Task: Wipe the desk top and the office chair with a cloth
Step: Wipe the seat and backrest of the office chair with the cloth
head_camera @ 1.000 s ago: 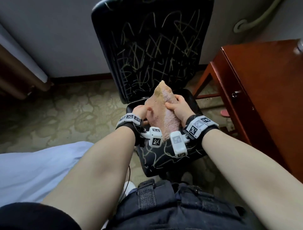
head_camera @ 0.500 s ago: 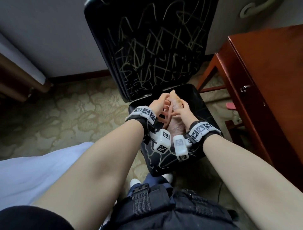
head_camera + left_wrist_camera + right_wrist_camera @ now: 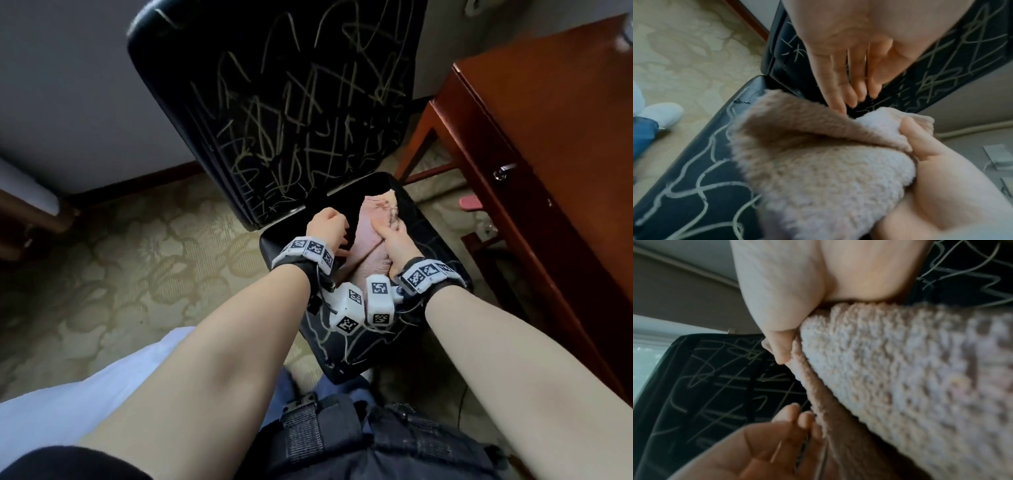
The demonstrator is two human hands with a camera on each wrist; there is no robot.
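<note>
A fluffy beige-pink cloth (image 3: pixel 364 234) lies folded on the black seat (image 3: pixel 435 246) of the office chair, close to its scribble-patterned backrest (image 3: pixel 301 102). My right hand (image 3: pixel 397 240) grips the cloth (image 3: pixel 818 154) on its right side, with the thumb pinching a fold. My left hand (image 3: pixel 327 222) is just left of it. In the left wrist view its fingers (image 3: pixel 849 73) are straight and the tips touch the cloth's far edge by the gap under the backrest. The right wrist view shows the cloth (image 3: pixel 900 369) under my right palm (image 3: pixel 787 288).
The red-brown wooden desk (image 3: pixel 565 144) stands right of the chair, with a key in its drawer (image 3: pixel 501 171). A pink slipper (image 3: pixel 471 202) lies under it. Patterned carpet (image 3: pixel 137 257) spreads to the left, and a white sheet (image 3: pixel 51 411) is at the lower left.
The cloth, held up by both hands a second ago, has come down folded onto the seat. My left hand has let go and moved left; the right hand keeps its grip.
</note>
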